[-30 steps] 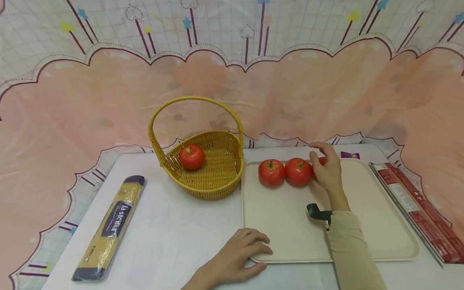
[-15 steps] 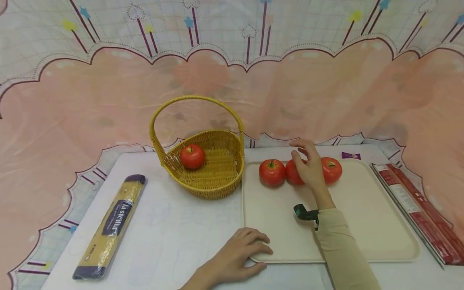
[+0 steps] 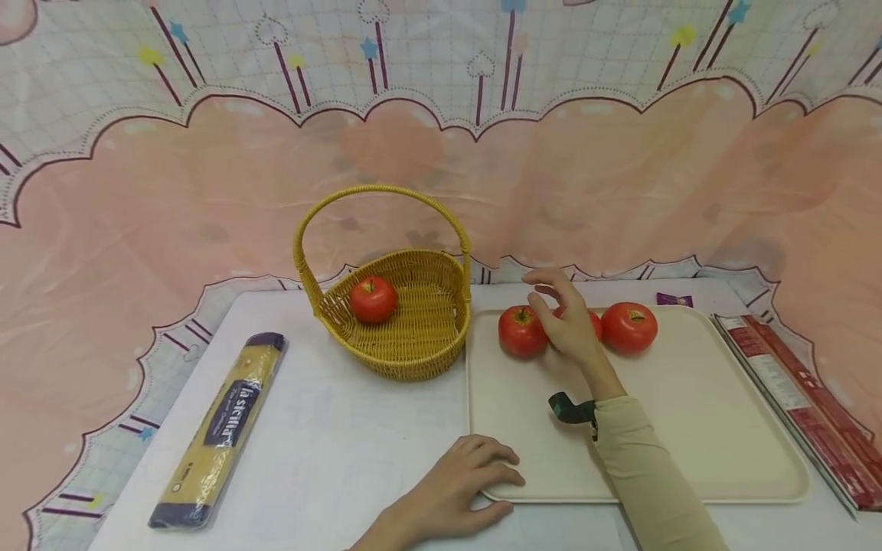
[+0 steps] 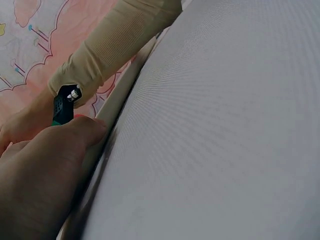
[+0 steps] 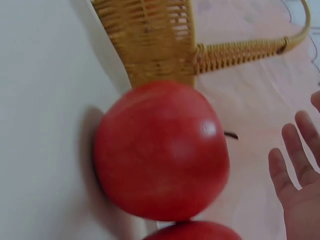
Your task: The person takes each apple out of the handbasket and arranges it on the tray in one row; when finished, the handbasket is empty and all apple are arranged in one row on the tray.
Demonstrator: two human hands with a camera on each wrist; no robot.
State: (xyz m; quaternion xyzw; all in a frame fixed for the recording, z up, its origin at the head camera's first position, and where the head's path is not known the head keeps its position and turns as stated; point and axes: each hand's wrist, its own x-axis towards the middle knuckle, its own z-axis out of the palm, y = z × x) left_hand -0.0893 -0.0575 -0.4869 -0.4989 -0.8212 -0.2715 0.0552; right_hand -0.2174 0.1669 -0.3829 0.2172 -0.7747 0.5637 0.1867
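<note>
My right hand (image 3: 572, 325) hovers above the far side of a beige tray (image 3: 703, 428), fingers apart and loosely bent, holding nothing. It partly hides the middle red apple (image 3: 595, 327) in a row of three. The left apple (image 3: 520, 338) lies just beyond its thumb; the right apple (image 3: 629, 329) sits behind the wrist. In the right wrist view, an apple (image 5: 162, 155) with a stem fills the middle, apart from the spread fingers (image 5: 295, 155). My left hand (image 3: 458, 490) rests at the tray's near left corner, fingers relaxed over the rim.
A yellow wicker basket (image 3: 413, 367) with a tall handle stands left of the tray, one apple (image 3: 374, 299) inside. A spaghetti pack (image 3: 220, 428) lies far left. A long red package (image 3: 806, 398) lies right of the tray, and a small purple wrapper (image 3: 674, 299) behind it.
My right hand has moved left along the row, from over the right apple past the middle one towards the left one. The left hand has stayed put. The view has shifted slightly.
</note>
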